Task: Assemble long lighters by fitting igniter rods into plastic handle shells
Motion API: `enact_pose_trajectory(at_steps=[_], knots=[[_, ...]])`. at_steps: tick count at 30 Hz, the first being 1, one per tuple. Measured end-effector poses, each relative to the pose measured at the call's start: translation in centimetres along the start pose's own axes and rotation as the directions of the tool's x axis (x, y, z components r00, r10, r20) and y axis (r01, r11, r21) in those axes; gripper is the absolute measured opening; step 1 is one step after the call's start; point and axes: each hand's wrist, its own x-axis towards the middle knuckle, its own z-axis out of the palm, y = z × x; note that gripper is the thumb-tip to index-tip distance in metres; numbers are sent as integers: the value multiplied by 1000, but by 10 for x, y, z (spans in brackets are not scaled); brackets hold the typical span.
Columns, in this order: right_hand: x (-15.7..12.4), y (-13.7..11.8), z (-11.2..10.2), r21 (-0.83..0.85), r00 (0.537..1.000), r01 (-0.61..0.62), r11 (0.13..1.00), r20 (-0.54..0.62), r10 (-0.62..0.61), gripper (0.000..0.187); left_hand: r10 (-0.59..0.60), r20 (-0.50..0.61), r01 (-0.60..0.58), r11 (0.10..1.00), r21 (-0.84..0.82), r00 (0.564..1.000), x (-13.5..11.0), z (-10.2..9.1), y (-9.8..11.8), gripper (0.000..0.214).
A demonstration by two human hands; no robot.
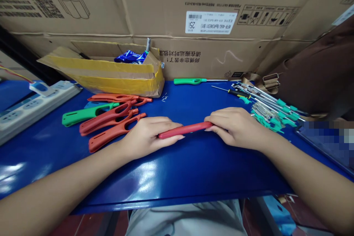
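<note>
A red plastic lighter casing (182,130) lies lengthwise between both my hands just above the blue table (177,169). My left hand (149,135) grips its left end with fingers curled round it. My right hand (235,125) pinches its right end with closed fingers. To the left lie several orange-red lighter casings (110,125) and a green one (83,114).
An open cardboard box (110,72) with blue packets stands at the back left, a white power strip (30,103) at far left. A green assembled lighter (193,80) lies by the big cartons. Metal tubes with green tips (271,107) are piled at right, next to a brown sleeve.
</note>
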Motion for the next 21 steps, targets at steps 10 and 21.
enact_pose_trajectory(at_steps=[10,21], knots=[[3,-2,9,-37,1000,-4,999,-27,3,28,-128,121,106,979,175,984,-4,5,-6,31],[2,-4,15,37,997,72,997,38,-73,29,-111,257,82,989,122,960,-3,7,-3,30]])
